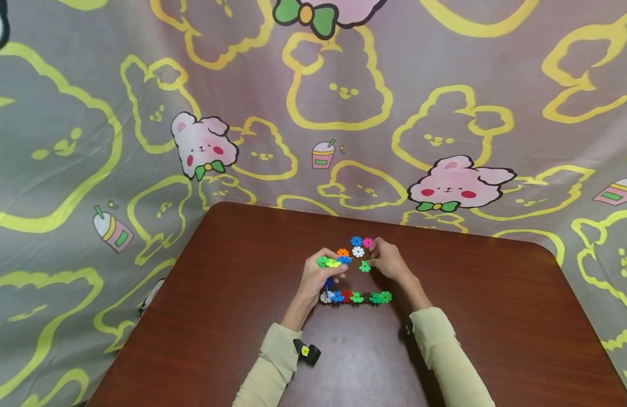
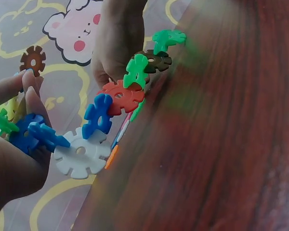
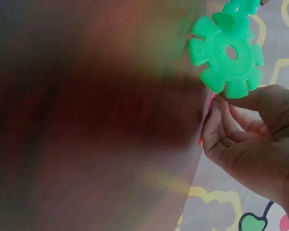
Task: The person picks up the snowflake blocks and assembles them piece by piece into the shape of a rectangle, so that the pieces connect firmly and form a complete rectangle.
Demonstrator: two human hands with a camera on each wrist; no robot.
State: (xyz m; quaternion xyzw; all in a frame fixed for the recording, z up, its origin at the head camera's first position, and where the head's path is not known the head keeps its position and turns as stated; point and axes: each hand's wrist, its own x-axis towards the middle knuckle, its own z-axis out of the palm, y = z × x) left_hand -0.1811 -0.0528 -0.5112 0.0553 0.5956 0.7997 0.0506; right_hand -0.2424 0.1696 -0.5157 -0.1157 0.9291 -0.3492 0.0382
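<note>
The left hand [image 1: 311, 276] grips one end of a chain of toy discs [image 2: 97, 116] above the table [image 1: 216, 294], and the rest trails off towards the person's right. That long tail is probably the weak spot: a turn of the wrist could twist the joint at the corner white disc [image 2: 82, 161] loose. The right hand [image 1: 392, 261] has bent fingers at a pink disc [image 1: 367, 242]; whether they pinch it, I cannot tell. A thin, flat piece could slip from the fingertips, or a careless reach could scatter the loose green disc [image 1: 364, 266] just beside them.
</note>
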